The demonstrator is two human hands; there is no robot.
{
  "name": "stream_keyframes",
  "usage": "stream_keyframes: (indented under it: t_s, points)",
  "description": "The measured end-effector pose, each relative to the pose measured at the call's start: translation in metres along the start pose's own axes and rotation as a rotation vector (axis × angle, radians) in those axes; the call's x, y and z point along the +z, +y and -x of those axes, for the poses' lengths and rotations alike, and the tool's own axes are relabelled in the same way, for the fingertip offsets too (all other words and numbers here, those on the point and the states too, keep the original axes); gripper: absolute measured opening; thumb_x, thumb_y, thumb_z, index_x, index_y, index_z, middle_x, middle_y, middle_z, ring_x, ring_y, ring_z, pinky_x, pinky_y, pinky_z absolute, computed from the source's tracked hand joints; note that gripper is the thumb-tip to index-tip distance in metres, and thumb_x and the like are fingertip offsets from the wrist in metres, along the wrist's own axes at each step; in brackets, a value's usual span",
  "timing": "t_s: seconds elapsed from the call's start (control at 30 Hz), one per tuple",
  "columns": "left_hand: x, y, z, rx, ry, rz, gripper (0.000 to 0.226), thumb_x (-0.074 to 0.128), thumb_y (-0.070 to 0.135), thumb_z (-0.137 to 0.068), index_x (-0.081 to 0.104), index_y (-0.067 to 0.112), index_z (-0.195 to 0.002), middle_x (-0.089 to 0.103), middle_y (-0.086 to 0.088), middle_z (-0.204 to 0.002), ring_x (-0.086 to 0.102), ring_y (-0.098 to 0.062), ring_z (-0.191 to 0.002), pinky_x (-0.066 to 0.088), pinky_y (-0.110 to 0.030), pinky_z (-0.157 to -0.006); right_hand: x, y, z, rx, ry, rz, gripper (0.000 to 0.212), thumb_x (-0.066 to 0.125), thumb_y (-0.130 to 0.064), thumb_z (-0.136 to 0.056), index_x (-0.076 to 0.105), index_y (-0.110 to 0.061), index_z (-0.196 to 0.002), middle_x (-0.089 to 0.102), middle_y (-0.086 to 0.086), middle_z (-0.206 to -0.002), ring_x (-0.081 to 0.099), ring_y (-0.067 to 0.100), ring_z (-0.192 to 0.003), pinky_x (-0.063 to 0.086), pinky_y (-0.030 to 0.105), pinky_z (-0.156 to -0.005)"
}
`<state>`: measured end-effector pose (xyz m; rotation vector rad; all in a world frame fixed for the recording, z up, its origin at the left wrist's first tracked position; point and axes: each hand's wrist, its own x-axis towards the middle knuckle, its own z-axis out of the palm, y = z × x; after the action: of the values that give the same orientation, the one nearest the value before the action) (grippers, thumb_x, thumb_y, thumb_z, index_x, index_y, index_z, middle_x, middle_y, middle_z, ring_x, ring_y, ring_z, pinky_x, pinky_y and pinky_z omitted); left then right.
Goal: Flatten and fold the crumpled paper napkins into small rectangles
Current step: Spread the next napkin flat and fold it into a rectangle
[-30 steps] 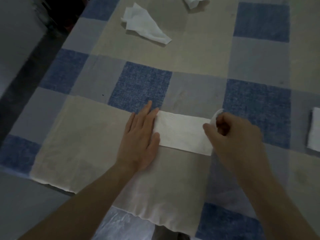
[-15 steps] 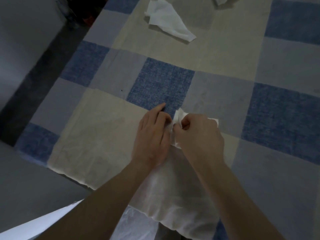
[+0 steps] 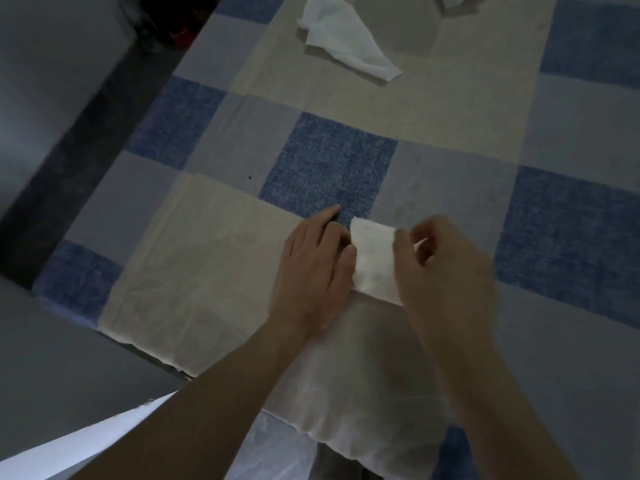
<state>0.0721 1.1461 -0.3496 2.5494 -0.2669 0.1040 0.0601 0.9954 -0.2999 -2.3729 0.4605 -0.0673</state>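
Nearest the camera, two bare forearms reach forward over the near edge of the tabletop (image 3: 242, 216), which is covered by a checked cloth of blue, grey and beige squares. A pale sheet of thin plastic hangs below the cloth's near hem.

Just beyond the forearms, the left hand (image 3: 313, 271) lies flat, palm down, with its fingers straight and close together. Its fingertips press on the cloth at the left edge of the folded napkin (image 3: 374, 261), and its thumb touches that edge. It grips nothing.

Beside it, the right hand (image 3: 446, 271) is blurred. Its fingers are curled, and thumb and forefinger seem to pinch the right end of the folded napkin, where a small white corner shows between them.

Between the two hands, the folded napkin lies as a small white rectangle, flat on the cloth where a beige, a blue and a grey square meet. Its visible part runs longer from near to far than from side to side; the right hand hides its right end, so its full long axis cannot be told. No writing or label can be read on it.

Farther off, well apart from the hands, a crumpled napkin (image 3: 346, 39) lies on a beige square, its narrow end pointing right and toward the camera. At the far edge, part of another white napkin (image 3: 453, 0) shows, cut off by the frame.
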Motion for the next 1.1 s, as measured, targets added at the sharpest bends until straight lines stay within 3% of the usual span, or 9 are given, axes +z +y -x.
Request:
stream_keyframes:
  t_s: [0.07,0.17,0.33,0.43,0.57,1.1]
  points:
    - [0.000,0.000,0.000,-0.003,-0.005,-0.007,0.028,0.035,0.036,-0.095,0.054,0.016,-0.099,0.045,-0.002,-0.141,0.041,-0.017,-0.127,0.028,-0.031,-0.105,-0.010,0.016,0.002,-0.005,0.053,-0.036,0.010,0.054,-0.038,-0.090,0.052,-0.028,-0.090,0.056,-0.009,-0.080,0.053,0.010,-0.074,0.038,0.029,-0.061]
    - [0.000,0.000,0.001,-0.010,-0.021,0.000,0.029,0.037,0.040,-0.093,0.054,0.018,-0.099,0.044,0.000,-0.141,0.040,-0.016,-0.127,0.028,-0.030,-0.105,-0.012,0.038,0.007,-0.095,0.178,0.090,0.020,0.057,-0.030,-0.087,0.053,-0.020,-0.104,0.051,0.002,-0.102,0.048,0.022,-0.096,0.033,0.037,-0.079]
    - [0.000,0.000,0.001,-0.003,-0.022,-0.015,0.027,0.039,0.039,-0.092,0.054,0.017,-0.099,0.045,0.000,-0.140,0.041,-0.017,-0.126,0.027,-0.029,-0.104,-0.008,0.051,0.014,-0.124,0.078,0.164,0.035,0.058,-0.035,-0.085,0.052,-0.017,-0.115,0.050,0.006,-0.113,0.045,0.028,-0.108,0.027,0.038,-0.084]
    - [0.001,-0.001,0.001,-0.002,-0.022,-0.032,0.021,0.042,0.033,-0.092,0.053,0.017,-0.098,0.045,0.000,-0.140,0.041,-0.018,-0.125,0.030,-0.032,-0.103,-0.013,0.054,0.011,-0.046,0.056,0.132,0.035,0.060,-0.046,-0.081,0.051,-0.018,-0.101,0.050,0.003,-0.101,0.048,0.027,-0.100,0.035,0.042,-0.082]
    - [0.002,-0.002,0.001,-0.004,-0.012,-0.035,0.012,0.045,0.027,-0.093,0.051,0.017,-0.095,0.046,-0.001,-0.139,0.042,-0.018,-0.124,0.031,-0.034,-0.103,-0.011,0.052,0.014,0.034,0.029,0.369,0.049,0.051,-0.067,-0.077,0.046,-0.019,-0.073,0.039,0.003,-0.096,0.039,0.025,-0.096,0.028,0.041,-0.080]
    - [0.003,0.000,0.000,-0.011,-0.002,-0.049,0.005,0.055,0.022,-0.092,0.052,0.019,-0.093,0.047,0.002,-0.136,0.042,-0.016,-0.123,0.031,-0.033,-0.103,0.002,0.071,0.023,-0.063,0.101,0.383,0.043,0.051,-0.057,-0.085,0.048,-0.015,-0.075,0.046,0.013,-0.102,0.038,0.030,-0.094,0.031,0.045,-0.079]
